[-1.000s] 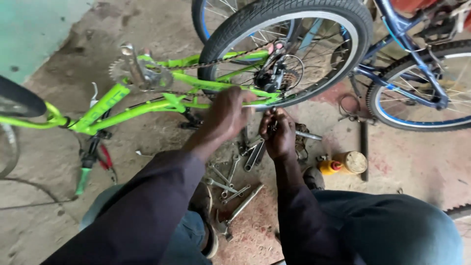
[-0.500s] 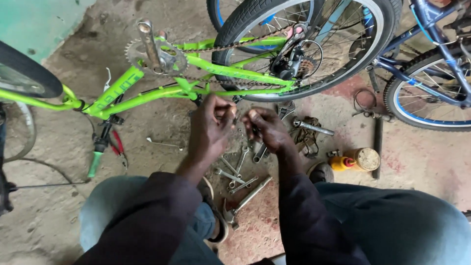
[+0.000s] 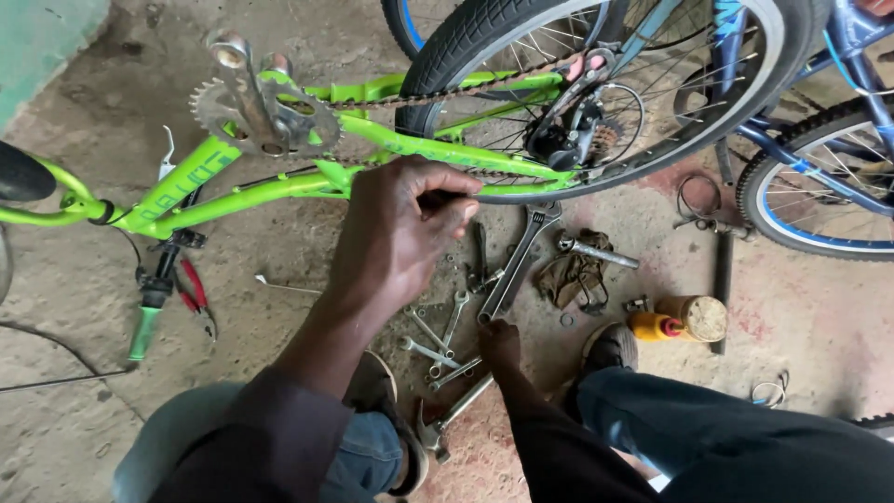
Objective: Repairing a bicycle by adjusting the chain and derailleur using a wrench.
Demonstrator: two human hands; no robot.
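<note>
The left hand (image 3: 400,233) is raised over the concrete floor (image 3: 298,56), fingers pinched on something small and dark I cannot identify, just below the green bicycle frame (image 3: 279,186). The right hand (image 3: 500,340) reaches down among the spanners (image 3: 447,335); its grip is unclear. Just above it the adjustable wrench (image 3: 517,256) lies diagonally, head toward the rear wheel (image 3: 596,84).

left hand (image 3: 396,233): bare, no glove, ring or watch showing
right hand (image 3: 500,341): bare, mostly hidden, no glove seen
left sleeve (image 3: 256,442): long, dark purplish-brown cloth, loose at the cuff
right sleeve (image 3: 568,456): long, same dark cloth, reaching to the wrist
trousers (image 3: 726,433): blue denim jeans, darker on the right leg, paler on the left knee
shoe (image 3: 610,346): dark, worn, with a pale sole edge
</note>
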